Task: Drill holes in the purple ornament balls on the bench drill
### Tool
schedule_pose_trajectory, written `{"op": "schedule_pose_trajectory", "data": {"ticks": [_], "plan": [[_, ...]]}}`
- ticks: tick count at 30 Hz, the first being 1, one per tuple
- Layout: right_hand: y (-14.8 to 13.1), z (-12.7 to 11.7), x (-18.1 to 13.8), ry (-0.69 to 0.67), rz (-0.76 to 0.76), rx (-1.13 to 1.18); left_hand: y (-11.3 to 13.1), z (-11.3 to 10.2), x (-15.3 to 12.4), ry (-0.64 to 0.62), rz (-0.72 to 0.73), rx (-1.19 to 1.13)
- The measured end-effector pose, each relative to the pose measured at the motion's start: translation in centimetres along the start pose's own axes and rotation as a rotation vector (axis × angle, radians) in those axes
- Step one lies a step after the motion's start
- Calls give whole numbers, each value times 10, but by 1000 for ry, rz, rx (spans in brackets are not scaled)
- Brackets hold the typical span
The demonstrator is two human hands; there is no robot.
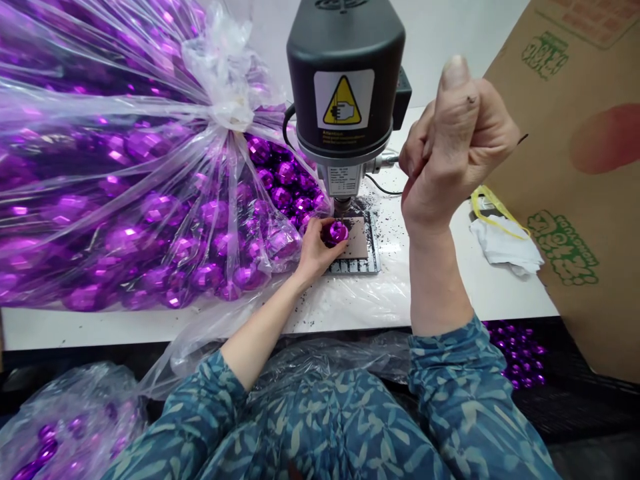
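Observation:
My left hand pinches a shiny purple faceted ball and holds it on the small base plate right under the spindle of a dark bench drill press. My right hand is raised to the right of the machine head, closed in a fist with the thumb up, gripping the machine's lever, of which only a short metal stub shows. Dark drilling dust lies scattered around the plate.
A large clear plastic bag full of purple balls lies on the white table at left. A cardboard box stands at right, with a white cloth beside it. More purple balls lie below at the right and lower left.

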State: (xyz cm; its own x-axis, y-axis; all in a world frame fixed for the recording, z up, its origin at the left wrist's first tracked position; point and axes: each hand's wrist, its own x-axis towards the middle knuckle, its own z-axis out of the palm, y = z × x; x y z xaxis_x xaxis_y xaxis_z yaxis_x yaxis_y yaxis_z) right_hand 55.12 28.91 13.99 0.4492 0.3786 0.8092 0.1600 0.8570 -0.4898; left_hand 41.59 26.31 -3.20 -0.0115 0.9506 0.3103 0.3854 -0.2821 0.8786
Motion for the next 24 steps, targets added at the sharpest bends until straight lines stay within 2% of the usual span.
{"op": "schedule_pose_trajectory", "data": {"ticks": [4, 10, 15, 21, 24], "plan": [[2, 3, 2, 7, -10, -41, -3, 0, -2, -2, -54, -61], [7, 11, 17, 7, 16, -12, -5, 4, 5, -33, -23, -77], [16, 13, 27, -20, 9, 58, -10, 11, 6, -72, -114, -195], [16, 12, 23, 1, -19, 47, -18, 16, 3, -72, -120, -265], [10, 9, 15, 16, -28, -32, -20, 17, 2, -60, -125, -310]]}}
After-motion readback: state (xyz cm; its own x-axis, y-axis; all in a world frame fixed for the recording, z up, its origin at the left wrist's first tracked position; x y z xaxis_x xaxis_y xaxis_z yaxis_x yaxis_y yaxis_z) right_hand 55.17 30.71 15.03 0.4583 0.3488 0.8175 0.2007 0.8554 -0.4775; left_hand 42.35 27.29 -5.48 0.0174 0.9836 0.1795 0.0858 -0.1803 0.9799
